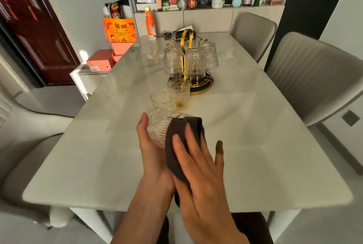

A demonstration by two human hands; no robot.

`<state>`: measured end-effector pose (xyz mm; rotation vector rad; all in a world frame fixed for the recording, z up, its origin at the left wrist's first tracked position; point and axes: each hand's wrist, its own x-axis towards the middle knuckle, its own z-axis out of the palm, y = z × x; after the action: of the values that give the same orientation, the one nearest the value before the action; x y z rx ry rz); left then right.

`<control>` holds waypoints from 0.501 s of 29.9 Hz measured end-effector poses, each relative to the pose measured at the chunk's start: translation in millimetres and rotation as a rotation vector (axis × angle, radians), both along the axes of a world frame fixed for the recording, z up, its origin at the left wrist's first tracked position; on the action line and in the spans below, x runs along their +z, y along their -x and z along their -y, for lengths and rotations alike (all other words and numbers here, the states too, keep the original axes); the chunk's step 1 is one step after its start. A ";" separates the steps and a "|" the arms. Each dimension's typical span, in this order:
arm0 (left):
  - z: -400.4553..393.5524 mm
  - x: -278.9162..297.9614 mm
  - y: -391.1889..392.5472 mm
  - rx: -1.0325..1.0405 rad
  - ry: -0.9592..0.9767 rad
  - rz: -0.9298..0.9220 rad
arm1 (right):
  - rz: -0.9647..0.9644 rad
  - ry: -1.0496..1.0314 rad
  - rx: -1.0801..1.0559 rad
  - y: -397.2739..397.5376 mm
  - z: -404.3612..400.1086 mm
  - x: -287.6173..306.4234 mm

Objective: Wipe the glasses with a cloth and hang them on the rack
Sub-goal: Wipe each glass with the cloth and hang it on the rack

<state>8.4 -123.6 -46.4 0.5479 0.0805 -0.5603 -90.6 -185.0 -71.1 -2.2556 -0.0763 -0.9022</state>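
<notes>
Glass (157, 128) lies on its side above the table's (98, 165) near edge, axis pointing ahead toward the rack (191, 62), gripped by the left hand (155, 157) while the right hand's (198, 167) straight fingers press the cloth (182, 141) on it.

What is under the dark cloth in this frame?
The dark cloth lies over the held glass, which the left hand grips. The right hand presses flat on the cloth. The glass's right side and rim are covered, so unseen.
</notes>
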 end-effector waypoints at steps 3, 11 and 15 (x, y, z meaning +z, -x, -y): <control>1.4 -3.0 2.7 -0.038 0.019 0.011 | -0.001 0.026 -0.014 -9.9 7.5 7.5; -0.8 -0.2 -1.0 0.087 0.012 0.010 | -0.024 0.220 -0.092 -11.3 7.6 4.1; -2.7 6.1 -3.0 0.065 -0.004 0.000 | -0.044 0.180 -0.098 -9.0 14.5 8.0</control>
<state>11.3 -120.9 -40.3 0.5471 0.0994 -0.4972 -81.6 -199.5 -63.1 -2.4639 -0.0277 -0.9287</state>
